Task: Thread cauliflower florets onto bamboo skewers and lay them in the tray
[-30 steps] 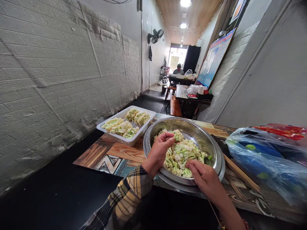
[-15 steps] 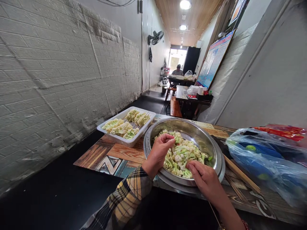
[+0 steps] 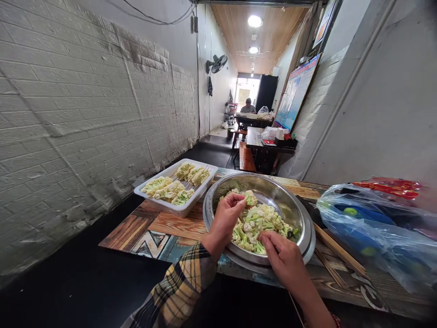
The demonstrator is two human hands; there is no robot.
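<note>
Still in the steel bowl (image 3: 300, 205) with both hands, much as half a second ago. Pinching a cauliflower floret (image 3: 250, 198) at the bowl's far side with the left hand (image 3: 225, 219), fingers (image 3: 238, 202) closed tight on it. Pressing the right hand (image 3: 282, 257) onto the cauliflower pile (image 3: 260, 221) at the bowl's near rim, fingers curled; cannot tell whether gripping anything. Left of the bowl, a white tray (image 3: 160, 203); right of it, bamboo skewers (image 3: 337, 249) on the table (image 3: 170, 223).

Bright, even light from round ceiling lamps (image 3: 254, 21) and a washed-out, overexposed doorway (image 3: 244, 89) at the corridor's far end. The metal bowl (image 3: 293, 205) shows soft glare on its rim. Wide-angle distortion bends the brick wall (image 3: 68, 114) and stretches the edges. The lower foreground lies in deep shadow.
</note>
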